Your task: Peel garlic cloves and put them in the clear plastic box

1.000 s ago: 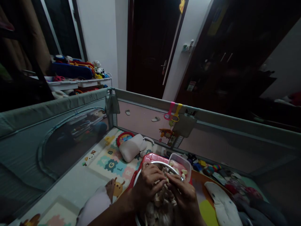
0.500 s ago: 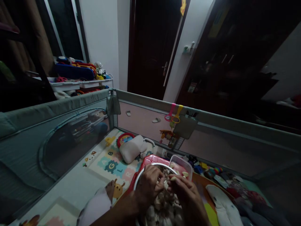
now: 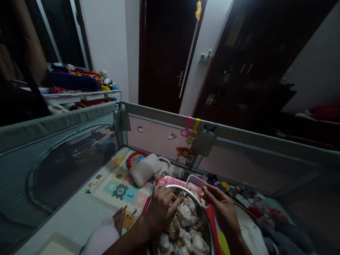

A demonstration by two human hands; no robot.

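Observation:
A metal bowl full of whole garlic bulbs and loose papery skins stands in front of me. My left hand rests over its left side, fingers curled down among the skins; whatever they hold is hidden. To the right, my right hand pinches a pale peeled garlic clove at its fingertips, above the near side of a clear plastic container. Several peeled cloves lie inside that container. Bowl and container both rest on a red plastic surface.
Around me runs a grey-green playpen fence with mesh sides. A white cushion-like object and a red round toy lie on the letter mat. Soft toys fill the right side. A bare foot is at left.
My right hand has moved away from my left, out over the container with a clove. My left hand has shifted slightly left, uncovering more garlic. The view has turned a little right.

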